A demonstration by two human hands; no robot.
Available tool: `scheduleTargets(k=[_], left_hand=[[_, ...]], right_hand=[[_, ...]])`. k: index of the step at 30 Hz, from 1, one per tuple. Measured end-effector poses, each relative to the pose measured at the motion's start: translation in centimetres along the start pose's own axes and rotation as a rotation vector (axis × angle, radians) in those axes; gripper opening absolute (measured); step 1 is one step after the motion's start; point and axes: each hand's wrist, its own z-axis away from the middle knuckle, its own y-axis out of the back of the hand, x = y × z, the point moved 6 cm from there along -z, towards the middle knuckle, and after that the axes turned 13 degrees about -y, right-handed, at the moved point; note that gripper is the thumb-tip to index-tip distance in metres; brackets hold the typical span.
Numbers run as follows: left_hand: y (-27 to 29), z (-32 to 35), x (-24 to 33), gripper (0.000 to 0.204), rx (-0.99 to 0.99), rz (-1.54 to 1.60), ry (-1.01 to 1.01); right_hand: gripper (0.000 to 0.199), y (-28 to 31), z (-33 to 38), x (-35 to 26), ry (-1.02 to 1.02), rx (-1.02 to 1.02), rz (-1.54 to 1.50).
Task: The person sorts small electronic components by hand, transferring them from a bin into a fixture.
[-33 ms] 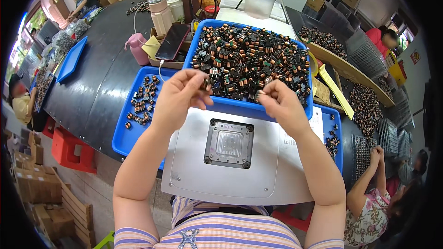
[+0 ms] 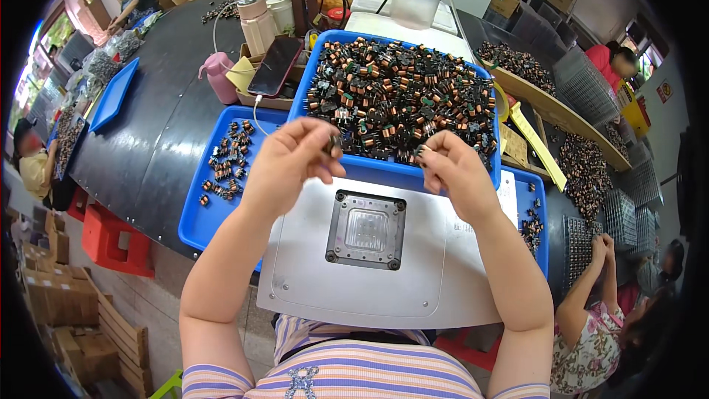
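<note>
My left hand (image 2: 298,151) is closed in a pinch on a small dark coil part (image 2: 333,145), partly hidden by the fingers. My right hand (image 2: 452,166) pinches another small dark coil part (image 2: 421,152) between thumb and fingers. Both hands are over the near edge of a blue tray (image 2: 399,168), heaped with copper-wound coils on black bases (image 2: 402,92). Nearer to me lies a pale metal panel (image 2: 295,281) with a square fixture (image 2: 367,230) set into it, which neither hand touches.
A lower blue tray (image 2: 193,210) at the left holds scattered coils; another blue tray (image 2: 543,251) is at the right. A phone (image 2: 277,66) with a cable, a pink bottle (image 2: 219,77) and yellow tape (image 2: 539,148) flank the heaped tray. Co-workers sit on both sides.
My left hand has dipped slightly with its coil part. My right fingertips have shifted a little to the right, and the coil part in them shows darker.
</note>
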Motion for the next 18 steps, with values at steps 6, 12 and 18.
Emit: scheduleTargets(k=[6,12,18], left_hand=[[-2.9,3.9,-1.5,0.011,-0.344,-0.227,0.303],[-5.3,4.7,-0.5,0.015,-0.651,-0.792,-0.334],[-6.3,4.9,-0.4,0.016,-0.798,-1.067,-0.47]], right_hand=[[0.018,-2.1,1.9,1.7,-0.154,-0.239,-0.408],[0.02,-3.0,1.8,2.5,-0.14,-0.316,-0.294],[0.017,-2.9,1.7,3.0,-0.09,-0.202,-0.048]])
